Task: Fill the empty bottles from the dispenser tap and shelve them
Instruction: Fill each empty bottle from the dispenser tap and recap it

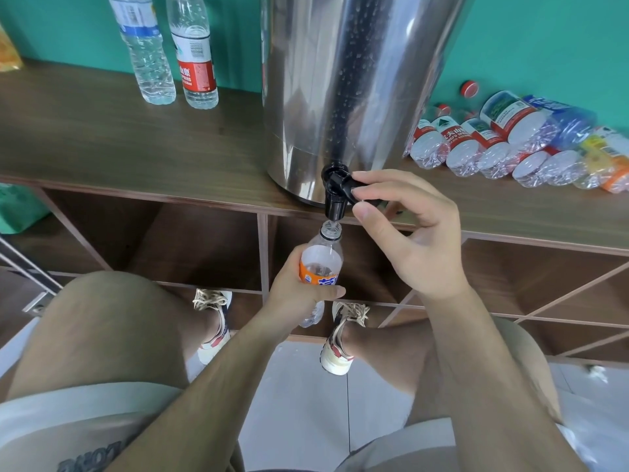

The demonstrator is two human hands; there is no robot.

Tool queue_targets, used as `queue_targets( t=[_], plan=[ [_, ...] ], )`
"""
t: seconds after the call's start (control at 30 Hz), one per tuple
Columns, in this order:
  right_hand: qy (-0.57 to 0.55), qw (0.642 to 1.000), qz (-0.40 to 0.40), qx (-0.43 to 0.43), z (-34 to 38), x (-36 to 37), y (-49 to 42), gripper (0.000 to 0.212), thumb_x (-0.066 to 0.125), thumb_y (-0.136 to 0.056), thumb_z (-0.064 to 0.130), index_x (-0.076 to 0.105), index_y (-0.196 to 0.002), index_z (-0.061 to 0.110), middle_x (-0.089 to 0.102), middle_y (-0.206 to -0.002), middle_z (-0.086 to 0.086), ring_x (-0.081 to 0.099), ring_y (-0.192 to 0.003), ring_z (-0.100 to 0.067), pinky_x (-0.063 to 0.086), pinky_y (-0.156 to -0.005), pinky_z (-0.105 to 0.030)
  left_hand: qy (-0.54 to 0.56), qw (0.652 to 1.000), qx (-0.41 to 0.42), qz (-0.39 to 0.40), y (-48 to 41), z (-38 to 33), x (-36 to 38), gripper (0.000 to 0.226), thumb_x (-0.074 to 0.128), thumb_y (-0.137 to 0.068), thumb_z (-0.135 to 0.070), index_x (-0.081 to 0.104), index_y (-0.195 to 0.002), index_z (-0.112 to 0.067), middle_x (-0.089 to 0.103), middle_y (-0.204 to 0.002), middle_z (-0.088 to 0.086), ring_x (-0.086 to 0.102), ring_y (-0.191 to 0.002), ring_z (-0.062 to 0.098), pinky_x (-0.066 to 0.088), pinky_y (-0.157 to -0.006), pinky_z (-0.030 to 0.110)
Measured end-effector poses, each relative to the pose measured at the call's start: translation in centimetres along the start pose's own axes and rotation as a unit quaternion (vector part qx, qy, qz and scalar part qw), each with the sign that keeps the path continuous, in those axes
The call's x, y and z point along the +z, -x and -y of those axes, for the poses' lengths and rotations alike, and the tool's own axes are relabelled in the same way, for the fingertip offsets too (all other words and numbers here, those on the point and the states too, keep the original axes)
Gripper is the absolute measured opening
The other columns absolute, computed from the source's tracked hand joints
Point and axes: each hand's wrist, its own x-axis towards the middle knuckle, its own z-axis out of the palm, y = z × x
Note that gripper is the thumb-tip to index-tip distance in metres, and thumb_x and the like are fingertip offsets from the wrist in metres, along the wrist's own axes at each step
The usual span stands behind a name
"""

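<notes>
The fingers [391,180] of the right hand [415,240] were curled together on the black tap lever [349,185], index finger on top and thumb beneath, pinching it at the centre of the frame. Just below, the left hand [299,294] was wrapped round the orange-labelled bottle [321,260], its thumb lying across the label. The bottle was uncapped and held tilted, with its open mouth right under the spout of the tap [335,202] (how much water was inside could not be told).

The tap projected from the foot of the steel dispenser [350,80], which stood at the front edge of the wooden desk [136,148] in the upper middle of the frame. At the upper left two clear bottles [170,56] stood upright side by side near the green wall [544,35], one with a blue label and one with a red. At the right a heap of empty bottles [493,141] lay on their sides on the desk, well apart from the hands. Below the desk edge, open shelf compartments [190,247] ran across the frame behind the bottle and both hands.
</notes>
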Motion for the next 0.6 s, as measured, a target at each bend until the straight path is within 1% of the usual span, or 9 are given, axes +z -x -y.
queue_targets(
  t=[0.17,0.27,0.33,0.4,0.47,0.5,0.6],
  plan=[
    [0.003,1.000,0.001,0.002,0.06,-0.01,-0.01,0.011,0.075,-0.095,0.008,0.077,-0.104,0.003,0.075,-0.119,-0.010,0.070,-0.113,-0.019,0.049,-0.078,-0.019,0.005,1.000,0.001,-0.009,0.05,-0.03,-0.11,0.079,0.094,-0.071,-0.012,0.045,-0.125,-0.044,0.060,-0.112,-0.018,0.061,-0.103,0.010,0.049,-0.073,0.017],
    [0.002,1.000,0.000,0.004,0.08,0.00,-0.04,0.011,0.075,-0.095,0.009,0.077,-0.104,0.003,0.075,-0.119,-0.011,0.070,-0.111,-0.017,0.049,-0.077,-0.019,-0.001,1.000,0.000,-0.010,-0.05,0.05,-0.05,0.080,0.094,-0.071,-0.012,0.044,-0.127,-0.043,0.059,-0.114,-0.018,0.061,-0.105,0.012,0.050,-0.076,0.017],
    [0.003,1.000,0.000,0.003,0.07,-0.03,-0.05,0.011,0.075,-0.095,0.010,0.078,-0.104,0.003,0.075,-0.119,-0.011,0.070,-0.111,-0.017,0.049,-0.077,-0.019,-0.008,1.000,-0.001,-0.013,-0.06,0.04,-0.01,0.080,0.095,-0.071,-0.014,0.044,-0.126,-0.043,0.058,-0.113,-0.019,0.060,-0.104,0.011,0.049,-0.075,0.016],
    [0.005,1.000,0.002,0.000,0.06,-0.08,-0.05,0.012,0.075,-0.095,0.010,0.078,-0.104,0.002,0.075,-0.119,-0.011,0.070,-0.113,-0.017,0.050,-0.081,-0.021,-0.007,1.000,0.001,-0.014,-0.09,0.08,-0.02,0.079,0.095,-0.071,-0.014,0.044,-0.125,-0.043,0.059,-0.113,-0.019,0.061,-0.104,0.011,0.049,-0.073,0.016],
    [0.009,1.000,0.003,-0.008,0.09,-0.10,0.00,0.013,0.074,-0.095,0.008,0.077,-0.104,0.000,0.075,-0.119,-0.012,0.069,-0.113,-0.017,0.049,-0.087,-0.022,-0.007,1.000,0.003,-0.013,-0.06,0.02,0.01,0.080,0.095,-0.071,-0.014,0.044,-0.125,-0.043,0.059,-0.114,-0.018,0.061,-0.105,0.011,0.050,-0.075,0.017],
    [0.010,1.000,0.001,-0.010,0.12,-0.10,0.01,0.013,0.073,-0.095,0.007,0.077,-0.104,-0.001,0.075,-0.118,-0.013,0.069,-0.113,-0.016,0.049,-0.088,-0.021,-0.008,1.000,0.003,-0.013,-0.06,-0.03,0.02,0.080,0.095,-0.071,-0.014,0.044,-0.126,-0.043,0.059,-0.114,-0.018,0.061,-0.104,0.011,0.050,-0.076,0.018],
    [0.015,1.000,-0.004,-0.015,0.21,-0.06,-0.04,0.013,0.072,-0.095,0.005,0.077,-0.103,-0.003,0.075,-0.117,-0.014,0.069,-0.112,-0.013,0.049,-0.086,-0.018,-0.009,1.000,0.002,-0.014,-0.02,-0.16,0.05,0.080,0.094,-0.072,-0.013,0.043,-0.126,-0.042,0.058,-0.110,-0.020,0.060,-0.101,0.009,0.047,-0.071,0.015]
  ],
)
